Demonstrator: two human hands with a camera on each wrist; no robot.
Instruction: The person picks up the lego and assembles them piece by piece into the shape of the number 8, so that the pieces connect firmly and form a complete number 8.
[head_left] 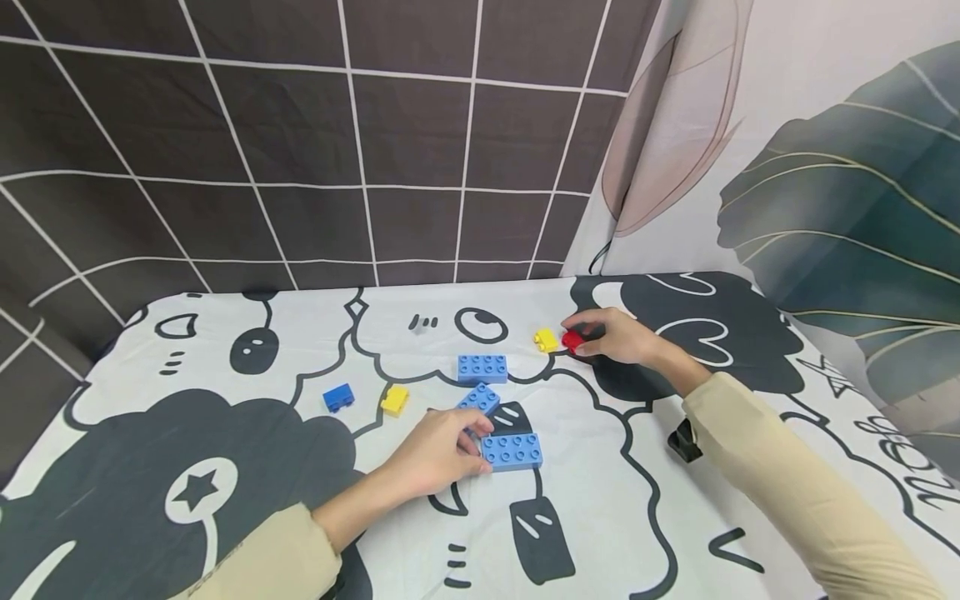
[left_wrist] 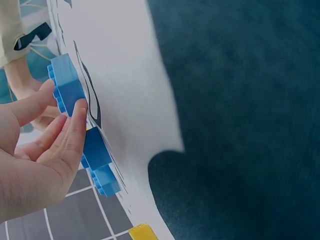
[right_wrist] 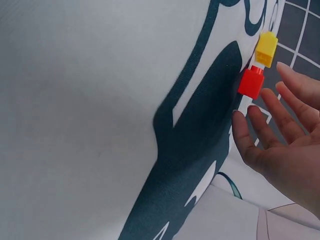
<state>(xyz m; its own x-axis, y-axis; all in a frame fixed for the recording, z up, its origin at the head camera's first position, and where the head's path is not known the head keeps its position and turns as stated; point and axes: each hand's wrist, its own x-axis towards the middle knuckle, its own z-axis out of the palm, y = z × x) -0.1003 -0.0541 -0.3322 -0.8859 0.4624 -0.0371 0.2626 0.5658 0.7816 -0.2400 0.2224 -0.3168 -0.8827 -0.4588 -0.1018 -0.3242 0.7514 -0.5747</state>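
My left hand [head_left: 431, 450] grips the left end of a light blue eight-stud toy brick [head_left: 512, 451] between thumb and fingers. Just beyond it lies another blue brick [head_left: 478, 400], set at an angle, and farther back a third blue brick [head_left: 482, 368] sits straight. In the left wrist view, the fingertips [left_wrist: 80, 106] meet the near end of the held brick [left_wrist: 69, 82]. At the back right, my right hand [head_left: 618, 335] reaches around a small red brick [head_left: 572, 340]. The right wrist view shows spread fingers [right_wrist: 272, 112] beside the red brick [right_wrist: 251, 83], apart from it.
A small yellow brick [head_left: 546, 340] lies left of the red one. Toward the left are another yellow brick [head_left: 394, 400] and a small dark blue brick [head_left: 339, 397]. A cartoon-print cloth [head_left: 600, 517] covers the table; a dark grid curtain [head_left: 412, 133] hangs behind.
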